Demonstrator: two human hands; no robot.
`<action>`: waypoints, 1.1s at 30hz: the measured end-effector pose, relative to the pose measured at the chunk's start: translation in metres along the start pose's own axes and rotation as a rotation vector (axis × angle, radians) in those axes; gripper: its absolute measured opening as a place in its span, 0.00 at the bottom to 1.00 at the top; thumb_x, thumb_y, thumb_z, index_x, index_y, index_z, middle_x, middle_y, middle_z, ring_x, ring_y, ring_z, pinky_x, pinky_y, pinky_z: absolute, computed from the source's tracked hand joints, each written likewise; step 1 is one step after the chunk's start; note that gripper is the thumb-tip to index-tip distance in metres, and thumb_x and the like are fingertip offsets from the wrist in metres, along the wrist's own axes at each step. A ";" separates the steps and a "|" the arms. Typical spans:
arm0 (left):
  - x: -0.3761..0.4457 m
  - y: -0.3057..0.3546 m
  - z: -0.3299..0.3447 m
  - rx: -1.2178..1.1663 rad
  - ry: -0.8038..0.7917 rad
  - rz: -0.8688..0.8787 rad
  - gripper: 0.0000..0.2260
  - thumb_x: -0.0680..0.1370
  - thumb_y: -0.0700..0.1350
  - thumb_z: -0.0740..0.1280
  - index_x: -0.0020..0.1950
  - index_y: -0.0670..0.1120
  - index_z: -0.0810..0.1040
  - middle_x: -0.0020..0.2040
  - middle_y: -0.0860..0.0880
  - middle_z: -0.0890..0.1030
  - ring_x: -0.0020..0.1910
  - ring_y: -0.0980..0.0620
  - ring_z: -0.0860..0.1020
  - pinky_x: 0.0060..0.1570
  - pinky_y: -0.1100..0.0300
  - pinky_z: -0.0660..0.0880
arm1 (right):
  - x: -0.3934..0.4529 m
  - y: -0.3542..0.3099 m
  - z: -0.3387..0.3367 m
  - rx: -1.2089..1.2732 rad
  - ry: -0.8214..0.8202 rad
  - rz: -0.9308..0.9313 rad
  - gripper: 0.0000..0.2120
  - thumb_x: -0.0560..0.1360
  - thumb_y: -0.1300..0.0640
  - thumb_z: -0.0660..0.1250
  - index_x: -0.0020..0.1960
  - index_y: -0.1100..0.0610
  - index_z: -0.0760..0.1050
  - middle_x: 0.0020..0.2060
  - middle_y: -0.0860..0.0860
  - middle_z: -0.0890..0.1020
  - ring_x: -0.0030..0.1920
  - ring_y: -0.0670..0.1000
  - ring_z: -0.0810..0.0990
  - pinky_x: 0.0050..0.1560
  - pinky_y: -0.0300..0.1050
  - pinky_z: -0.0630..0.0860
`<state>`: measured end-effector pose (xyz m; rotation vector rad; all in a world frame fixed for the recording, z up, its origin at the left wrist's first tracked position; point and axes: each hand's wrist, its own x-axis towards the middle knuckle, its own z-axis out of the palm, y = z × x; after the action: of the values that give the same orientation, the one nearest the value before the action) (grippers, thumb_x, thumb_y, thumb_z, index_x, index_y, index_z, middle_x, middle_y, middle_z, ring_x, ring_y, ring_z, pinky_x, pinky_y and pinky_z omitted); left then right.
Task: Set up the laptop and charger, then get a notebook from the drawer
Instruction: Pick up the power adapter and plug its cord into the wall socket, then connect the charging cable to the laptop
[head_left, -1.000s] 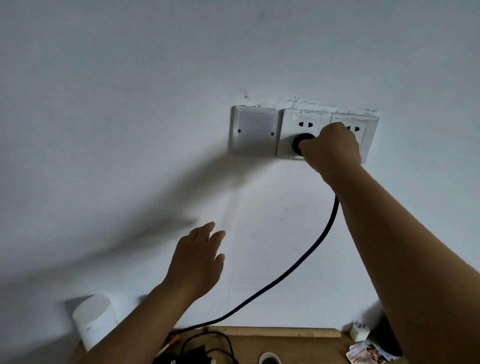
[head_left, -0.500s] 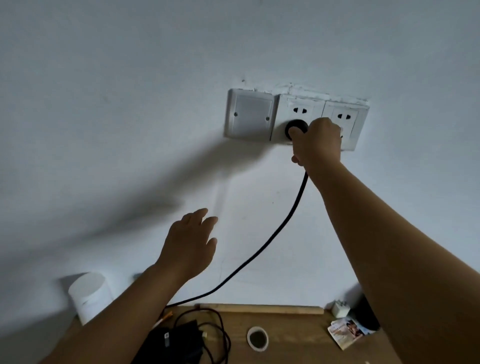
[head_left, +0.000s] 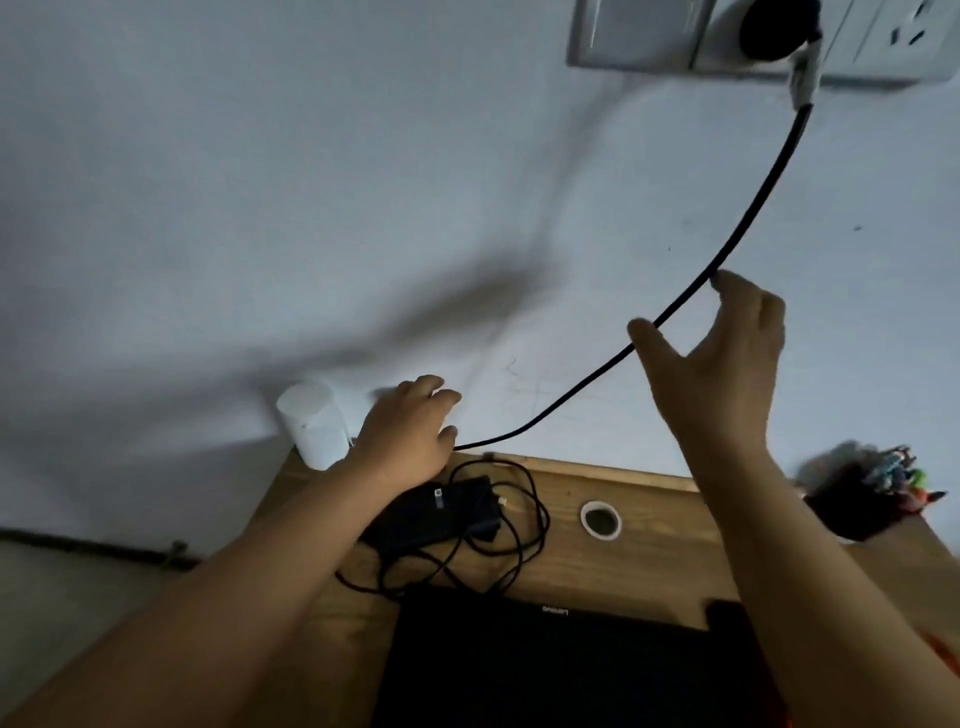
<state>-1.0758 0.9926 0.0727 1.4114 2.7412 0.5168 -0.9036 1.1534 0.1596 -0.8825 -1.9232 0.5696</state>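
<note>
Laptop (head_left: 545, 670): black, lid closed, bottom centre of the frame, cut off by the lower edge; its far edge lies on the desk (head_left: 649, 540), a strip of bare wood beyond it.
Left forearm: enters from the lower left corner, crossing the desk's left edge.
Charger (head_left: 441, 512): black brick just beyond the laptop's far left corner; thin cord (head_left: 519, 545) in loose loops around it, the loops reaching the laptop's far edge.
Grommet (head_left: 601, 519): white ring round a hole in the desk, centre, clear wood on all sides.
Cup (head_left: 857, 506): dark, with coloured pens, right of frame near the desk's far right edge; blurred.
Left hand (head_left: 410, 436): palm down, fingers loosely spread and holding nothing, over the desk's far left corner just above the charger.
Roll (head_left: 314, 423): white cylinder against the wall at that corner, just left of the hand.
Cable (head_left: 753, 208): thick, black; hangs in a curve across bare wall from upper right down to the desk's far edge beside the left hand.
Right hand (head_left: 727, 358): raised mid-right, open wide; thumb and forefinger either side of the cable, whether touching cannot be told.
Plug (head_left: 774, 26): black, in the wall socket (head_left: 883, 36) at the upper right edge; wall left of it wide and bare.
</note>
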 end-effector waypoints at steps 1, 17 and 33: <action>-0.004 -0.009 0.009 -0.010 -0.023 -0.026 0.18 0.76 0.45 0.62 0.67 0.46 0.70 0.68 0.46 0.69 0.66 0.45 0.67 0.60 0.51 0.68 | -0.014 0.009 0.010 -0.005 -0.042 0.012 0.31 0.69 0.53 0.71 0.67 0.59 0.62 0.65 0.57 0.66 0.66 0.57 0.64 0.58 0.43 0.62; 0.023 -0.053 0.155 -0.032 -0.423 -0.005 0.24 0.75 0.50 0.65 0.68 0.48 0.65 0.66 0.47 0.70 0.66 0.46 0.67 0.61 0.50 0.71 | -0.124 0.125 0.118 -0.257 -0.735 0.177 0.16 0.72 0.50 0.67 0.55 0.59 0.72 0.55 0.55 0.73 0.55 0.56 0.71 0.51 0.51 0.75; 0.051 -0.108 0.171 -0.079 -0.341 -0.239 0.11 0.77 0.42 0.62 0.57 0.46 0.78 0.57 0.43 0.80 0.56 0.43 0.76 0.54 0.49 0.74 | -0.140 0.140 0.179 -0.209 -1.001 -0.076 0.29 0.72 0.49 0.64 0.70 0.52 0.60 0.70 0.52 0.64 0.70 0.55 0.58 0.69 0.53 0.59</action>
<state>-1.1634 1.0236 -0.1145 1.0238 2.5333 0.3324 -0.9671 1.1285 -0.0985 -0.6889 -2.9433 0.8757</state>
